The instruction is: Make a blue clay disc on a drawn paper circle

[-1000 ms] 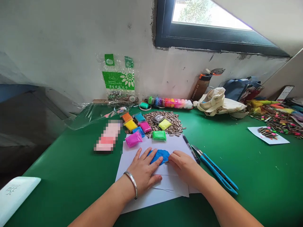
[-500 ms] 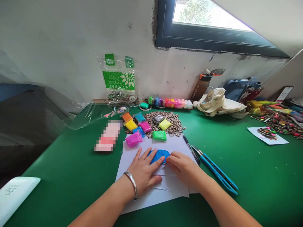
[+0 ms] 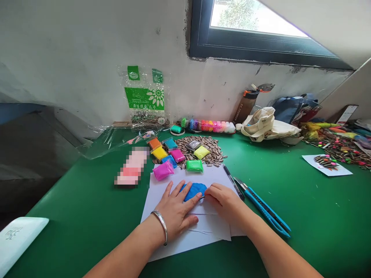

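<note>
A flat patch of blue modelling clay lies on white paper in front of me. My left hand, with a silver bangle at the wrist, rests flat with fingers spread, and its fingers partly cover the clay. Fingertips pinched, my right hand touches the clay's right edge. A small dark sliver shows beside those fingertips, perhaps a sunflower seed; what they hold is hidden. Beyond the paper are a pile of striped sunflower seeds and several packets of coloured clay, among them a green packet and a magenta packet.
Right of the paper lie a black pen and a blue utility knife, blade out. A card with seeds, a cloth bag and a bottle are farther right. A clear seed bag leans on the wall.
My right hand has shifted very slightly at the clay's edge, with its fingers still pinched. The left hand stays spread on the clay.
</note>
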